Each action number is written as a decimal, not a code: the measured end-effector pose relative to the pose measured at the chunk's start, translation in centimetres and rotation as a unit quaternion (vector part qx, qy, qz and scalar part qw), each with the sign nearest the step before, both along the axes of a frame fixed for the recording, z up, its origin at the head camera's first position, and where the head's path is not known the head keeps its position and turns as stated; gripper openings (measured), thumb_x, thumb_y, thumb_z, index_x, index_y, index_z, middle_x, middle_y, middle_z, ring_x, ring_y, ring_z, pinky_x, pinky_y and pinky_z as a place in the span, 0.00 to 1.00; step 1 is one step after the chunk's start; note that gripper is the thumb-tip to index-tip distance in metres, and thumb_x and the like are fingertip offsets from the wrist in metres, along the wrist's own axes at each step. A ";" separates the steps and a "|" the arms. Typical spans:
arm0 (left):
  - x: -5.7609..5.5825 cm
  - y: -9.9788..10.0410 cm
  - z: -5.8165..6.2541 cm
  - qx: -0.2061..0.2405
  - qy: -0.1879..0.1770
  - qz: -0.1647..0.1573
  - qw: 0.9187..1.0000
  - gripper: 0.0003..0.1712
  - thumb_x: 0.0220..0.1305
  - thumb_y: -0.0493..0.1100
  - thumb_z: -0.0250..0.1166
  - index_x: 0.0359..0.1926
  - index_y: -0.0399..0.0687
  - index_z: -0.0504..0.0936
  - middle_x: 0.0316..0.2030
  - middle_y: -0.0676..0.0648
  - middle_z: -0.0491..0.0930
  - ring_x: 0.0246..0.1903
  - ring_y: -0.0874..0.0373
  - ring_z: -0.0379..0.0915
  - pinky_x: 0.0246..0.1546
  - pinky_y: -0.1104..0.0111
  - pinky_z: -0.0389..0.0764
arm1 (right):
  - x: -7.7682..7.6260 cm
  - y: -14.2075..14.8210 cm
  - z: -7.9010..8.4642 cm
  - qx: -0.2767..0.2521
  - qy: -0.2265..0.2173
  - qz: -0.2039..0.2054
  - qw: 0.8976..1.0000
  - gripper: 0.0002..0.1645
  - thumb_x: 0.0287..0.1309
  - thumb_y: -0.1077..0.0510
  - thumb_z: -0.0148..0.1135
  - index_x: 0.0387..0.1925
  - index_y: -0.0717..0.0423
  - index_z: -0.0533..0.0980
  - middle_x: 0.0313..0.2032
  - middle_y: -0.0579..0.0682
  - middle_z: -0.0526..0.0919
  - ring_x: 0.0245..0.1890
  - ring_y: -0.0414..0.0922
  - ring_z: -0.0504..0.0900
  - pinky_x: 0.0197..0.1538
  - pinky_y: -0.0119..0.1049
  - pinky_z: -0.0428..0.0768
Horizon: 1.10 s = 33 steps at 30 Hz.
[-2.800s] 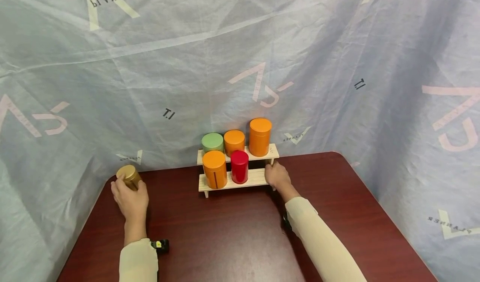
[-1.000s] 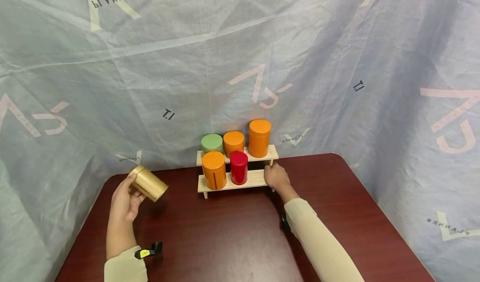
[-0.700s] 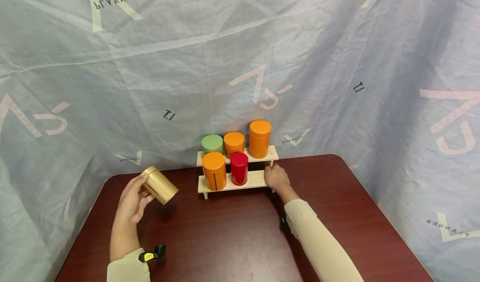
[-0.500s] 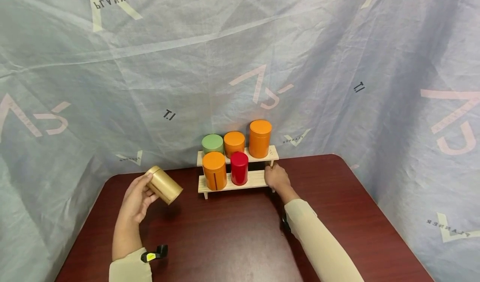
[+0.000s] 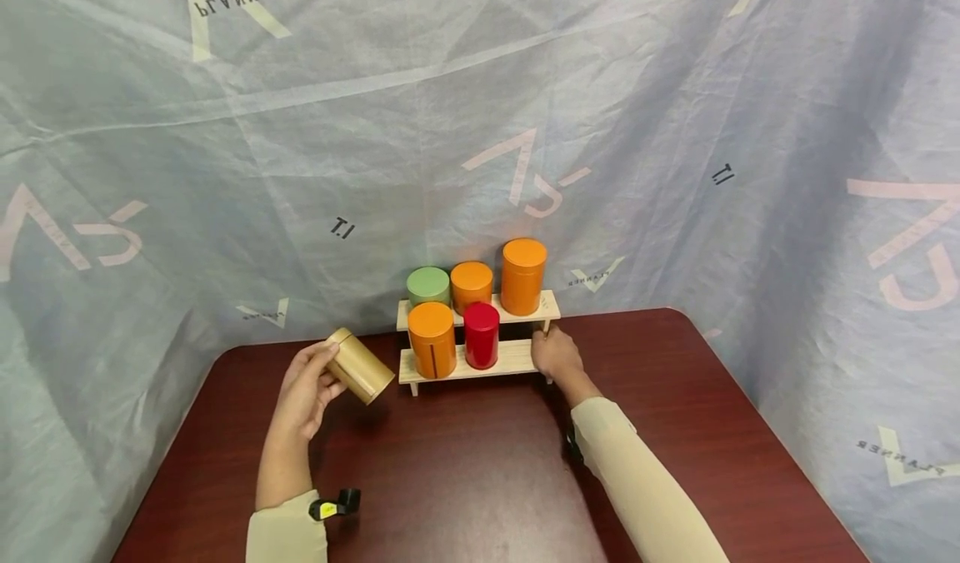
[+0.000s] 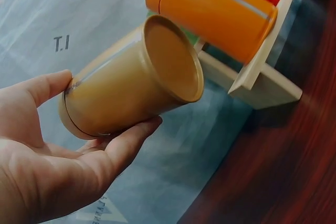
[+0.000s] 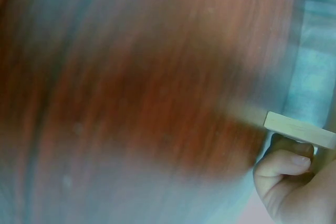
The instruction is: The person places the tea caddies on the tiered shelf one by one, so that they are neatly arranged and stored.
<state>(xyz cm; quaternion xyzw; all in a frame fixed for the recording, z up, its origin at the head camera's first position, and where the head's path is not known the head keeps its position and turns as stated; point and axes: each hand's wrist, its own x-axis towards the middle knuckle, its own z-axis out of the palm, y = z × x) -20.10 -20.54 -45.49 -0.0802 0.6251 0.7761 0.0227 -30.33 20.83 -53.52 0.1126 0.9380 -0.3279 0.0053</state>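
A gold canister (image 5: 362, 367) is tilted in my left hand (image 5: 303, 392), pinched between thumb and fingers near its lidded end. In the left wrist view the flat bottom of the gold canister (image 6: 126, 85) faces the rack. My right hand (image 5: 557, 355) grips the right end of a two-tier wooden rack (image 5: 517, 353); curled fingers (image 7: 283, 169) show just under a wooden bar. On the lower tier stand an orange canister (image 5: 433, 351) and a red canister (image 5: 482, 342). The upper tier bears a green canister (image 5: 428, 283), a short orange canister (image 5: 471, 283) and a tall orange canister (image 5: 522, 280).
The rack stands at the back of a dark red wooden table (image 5: 465, 471). Behind it hangs a grey printed cloth (image 5: 405, 155), which also drapes along both sides. Bare board shows on the lower tier between the red canister and my right hand.
My left hand has lifted the gold canister from the table's back left corner, tipped it over and carried it right toward the rack. My right hand has stayed on the rack.
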 end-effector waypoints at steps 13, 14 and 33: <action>0.2 2.2 0.3 -0.005 0.024 -0.018 1.000 0.18 0.81 0.50 0.59 0.62 0.51 0.66 0.53 0.50 0.77 0.47 0.63 0.85 0.50 0.68 0.86 | 0.0 0.0 -0.1 0.003 0.008 -0.003 1.000 0.31 0.76 0.43 0.35 0.52 0.61 0.77 0.48 0.65 0.85 0.44 0.60 0.86 0.50 0.55 0.85; 0.2 2.3 0.3 -0.005 0.027 -0.018 0.999 0.18 0.81 0.50 0.59 0.62 0.51 0.65 0.53 0.50 0.77 0.47 0.63 0.85 0.50 0.68 0.86 | 0.0 0.0 -0.1 0.002 0.008 -0.004 1.000 0.31 0.76 0.43 0.35 0.52 0.61 0.77 0.49 0.66 0.85 0.46 0.61 0.86 0.52 0.56 0.85; 1.1 3.8 1.8 -0.005 0.053 -0.044 0.998 0.20 0.80 0.45 0.59 0.65 0.50 0.65 0.53 0.51 0.77 0.47 0.62 0.85 0.50 0.67 0.85 | -0.2 -0.1 -0.3 0.001 0.000 -0.003 1.000 0.30 0.76 0.43 0.35 0.49 0.61 0.76 0.33 0.60 0.82 0.22 0.53 0.82 0.36 0.48 0.84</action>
